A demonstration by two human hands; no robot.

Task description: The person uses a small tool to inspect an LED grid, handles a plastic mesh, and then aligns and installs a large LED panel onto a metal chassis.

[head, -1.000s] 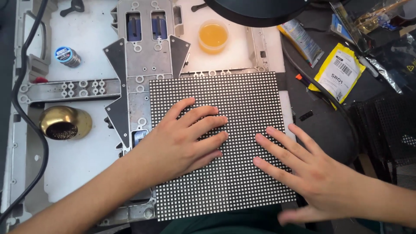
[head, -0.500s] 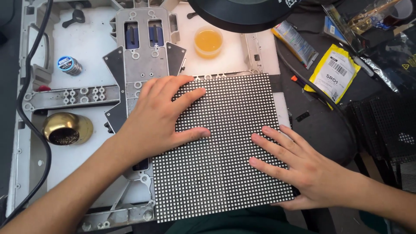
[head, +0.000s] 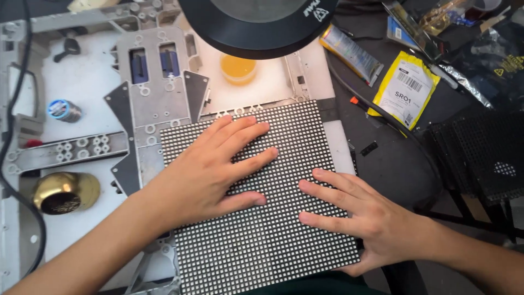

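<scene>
Since half a second ago the left hand has slid nearer and a little right across the dotted LED panel, while the right hand has barely shifted; the panel itself stays flat on the metal jig. From the left edge of the bench, a black cable runs down past a small solder spool, and nearer to me sits a brass tip-cleaner pot on the white work surface. A pale bar with round holes lies between those two. Next comes the grey jig with its two blue-lined slots at the far side. The left hand lies open and flat, fingers spread, palm pressed on the left half of the panel, gripping nothing. Beyond the panel, far side, a small cup of orange liquid sits just under the black round lamp head. The right hand is also open and flat, fingers spread and pointing left, resting on the panel's near right part, with its heel over the panel's right edge. Farther right, on the dark mat, lie a tube, a yellow packet and, at the right edge, a stack of black mesh panels.
</scene>
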